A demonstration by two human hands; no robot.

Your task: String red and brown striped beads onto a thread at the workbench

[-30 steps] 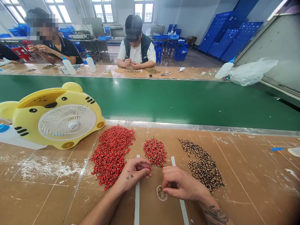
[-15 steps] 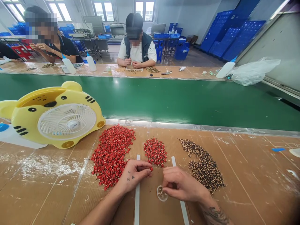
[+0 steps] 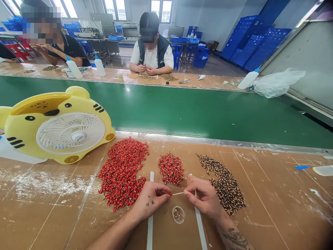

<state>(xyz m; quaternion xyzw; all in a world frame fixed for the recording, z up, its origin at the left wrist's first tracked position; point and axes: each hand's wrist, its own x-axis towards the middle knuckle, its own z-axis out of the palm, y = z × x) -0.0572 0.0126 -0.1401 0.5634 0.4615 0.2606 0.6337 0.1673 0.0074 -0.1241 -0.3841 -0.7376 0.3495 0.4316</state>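
Note:
My left hand pinches a small red piece at its fingertips, above the brown board. My right hand is closed on a thin pale stick, whose far end meets the red piece. Just below both hands sits a small clear round cup with a little clear or yellowish matter in it. Beyond the hands lies a small heap of red pieces. A larger heap of red pieces spreads left of my left hand. Dark and gold pieces lie beside my right hand.
A yellow animal-shaped fan stands at the left. Two white tape strips flank the cup. A green conveyor belt runs across, with two people seated beyond it. Bottles and a plastic bag rest on the far side.
My right hand has risen away from the clear cup, and the pale stick now shows, its end at the red piece in my left hand. The view has shifted slightly.

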